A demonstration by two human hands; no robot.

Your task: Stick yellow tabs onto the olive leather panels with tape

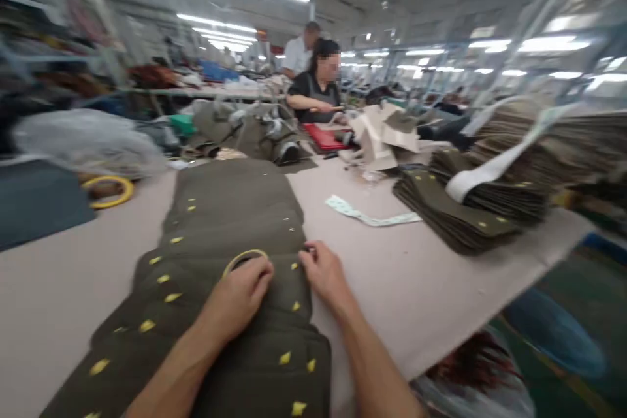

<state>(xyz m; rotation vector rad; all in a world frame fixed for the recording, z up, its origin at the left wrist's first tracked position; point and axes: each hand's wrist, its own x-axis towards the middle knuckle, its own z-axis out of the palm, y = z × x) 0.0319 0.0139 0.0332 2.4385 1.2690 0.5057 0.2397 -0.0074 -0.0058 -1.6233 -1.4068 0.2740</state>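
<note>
Dark olive fabric panels (230,192) lie overlapped in a long row on the table, with small yellow tape pieces (172,298) stuck along both sides. My left hand (242,294) is closed around a roll of yellow tape (245,255), resting over the middle of the row. At the right edge of the panels, my right hand (324,272) has its thumb and fingers pinched on a panel's edge. Something small and dark shows at those fingertips, too blurred to name.
Bundled olive panels (455,212) with a white strap (490,173) are stacked at right. A pale printed strip (367,215) lies nearby. Another yellow tape roll (110,191) sits left, by clear plastic (88,140). A co-worker (318,85) works across the table (362,281).
</note>
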